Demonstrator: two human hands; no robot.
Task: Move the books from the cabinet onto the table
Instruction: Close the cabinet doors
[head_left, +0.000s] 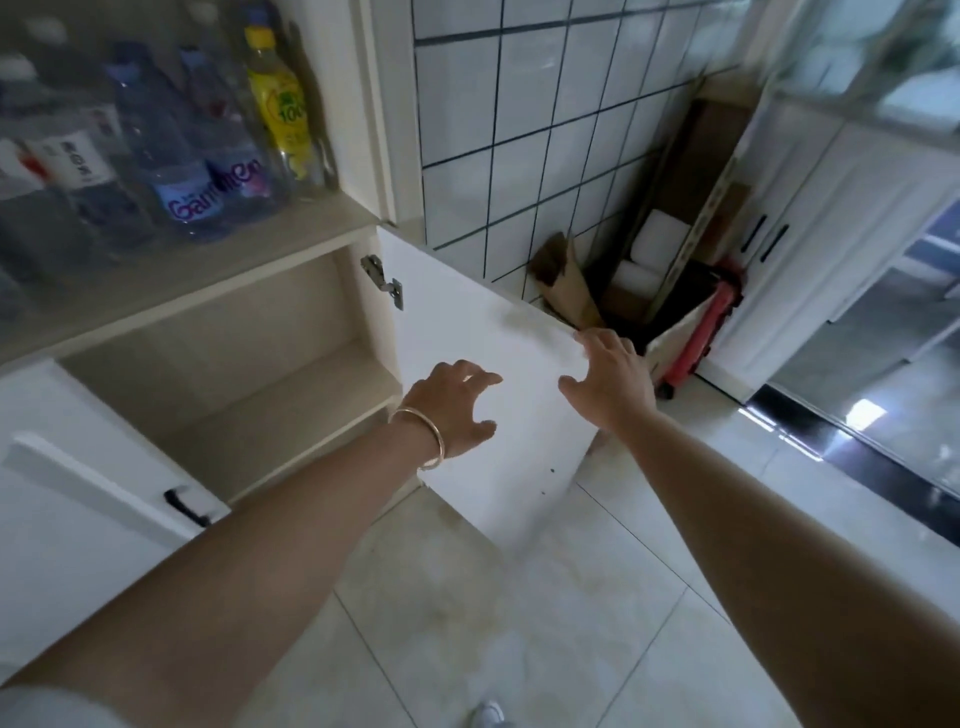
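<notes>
Here the books are not in view, and the tabletop is not in view either, so where they are I cannot tell. The lower compartment of the cabinet stands open and its pale shelf shows nothing on it; the deep left part of the compartment is hidden behind the closed white door with a black handle.

The open cabinet door is swung out to the right, hanging on a metal hinge. The right hand is at the far top edge of this door, with its fingers loosely curled over the edge; the picture is blurred there, so a firm grip I cannot confirm. The left hand is in front of the door's inner face, its fingers spread and a little bent, holding nothing. On the left wrist is a gold bangle.

Above, behind a glass front, the upper shelf holds several plastic bottles: clear water bottles with blue labels and one with a yellow cap and label. The bottles at the far left are blurred and cut off by the frame.

In the corner by the tiled wall stand brown cardboard pieces, a box with white blocks inside, and something red, partly hidden. At the bottom edge a shoe is cut off on the floor
</notes>
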